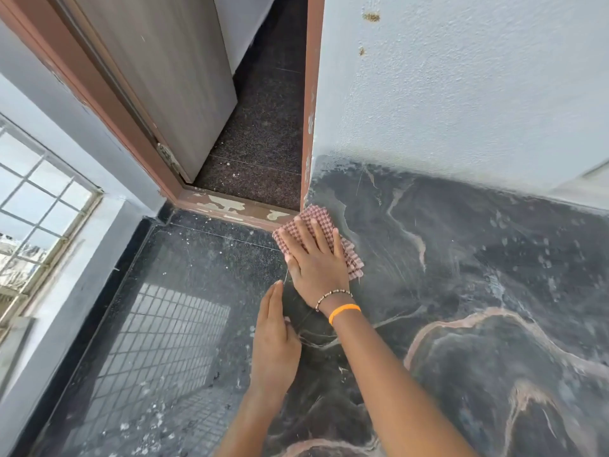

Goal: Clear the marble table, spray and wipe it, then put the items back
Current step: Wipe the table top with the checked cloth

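The dark marble table (461, 275) with pinkish veins fills the right and lower part of the head view. A folded pink checked cloth (309, 222) lies at the table's far left corner. My right hand (316, 262) presses flat on the cloth, fingers spread, with a beaded bracelet and an orange band on the wrist. My left hand (273, 338) rests edge-on along the table's left rim, fingers straight and together, holding nothing. No other items stand on the visible marble.
A pale wall (461, 94) runs along the table's far side. A brown door frame (308, 110) and an open grey door (171, 77) stand beyond the corner. A dusty dark floor (158, 308) lies to the left, with a barred window (36, 209) beyond.
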Demonstrator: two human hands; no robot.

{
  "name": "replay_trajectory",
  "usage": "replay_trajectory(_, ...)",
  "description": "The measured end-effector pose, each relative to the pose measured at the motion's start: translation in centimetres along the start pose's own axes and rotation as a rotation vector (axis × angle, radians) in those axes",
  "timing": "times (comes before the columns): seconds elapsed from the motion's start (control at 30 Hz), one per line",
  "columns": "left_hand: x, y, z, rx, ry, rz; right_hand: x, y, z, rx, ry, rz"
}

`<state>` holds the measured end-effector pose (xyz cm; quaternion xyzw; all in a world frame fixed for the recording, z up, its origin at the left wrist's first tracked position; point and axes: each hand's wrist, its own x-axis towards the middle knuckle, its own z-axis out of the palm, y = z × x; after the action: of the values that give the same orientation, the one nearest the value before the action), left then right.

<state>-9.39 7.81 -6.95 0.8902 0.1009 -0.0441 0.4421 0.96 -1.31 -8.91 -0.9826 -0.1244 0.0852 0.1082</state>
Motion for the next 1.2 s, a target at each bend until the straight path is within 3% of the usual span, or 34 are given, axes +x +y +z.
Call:
replay_trajectory(0.17, 3.4, 1.5, 1.8, 0.325, -0.097, 0.258, 5.9, 5.9, -2.0, 0.02, 0.111, 0.121)
replay_trajectory(0.33, 5.0, 1.9, 2.5, 0.408, -0.096, 0.171, 3.1, 12.5, -2.7, 0.038, 0.178, 0.455)
replay_trajectory(0.43, 4.8, 1.5, 2.7, 0.413, -0.095, 0.166, -1.1, 12.5, -2.0, 0.1, 0.213, 0.655)
replay_trajectory(0.5, 4.8, 1.4, 2.7, 0.395, -0.085, 0.176, -3.2, 10.3, -1.3, 0.073, 0.216, 0.585)
replay_trajectory(0.57, 4.9, 1.4, 2.6, 0.375, -0.076, 0.184, -3.5, 7.3, -0.9, -0.002, 0.19, 0.366)
replay_trajectory(0.67, 5.4, 1.4, 2.3, 0.36, -0.112, 0.171, 0.4, 4.3, -1.0, -0.034, 0.137, 0.115)
replay_trajectory(0.73, 5.9, 1.5, 2.3, 0.401, -0.13, 0.148, 4.8, 3.5, -1.3, 0.006, 0.129, 0.069)
replay_trajectory(0.93, 6.3, 2.7, 2.7, 0.519, -0.173, 0.078, 13.1, 5.4, -3.2, 0.085, 0.182, 0.223)
replay_trajectory(1.2, 6.4, 3.5, 3.2, 0.478, -0.252, 0.082, 8.6, 13.0, -3.5, 0.131, 0.288, 0.602)
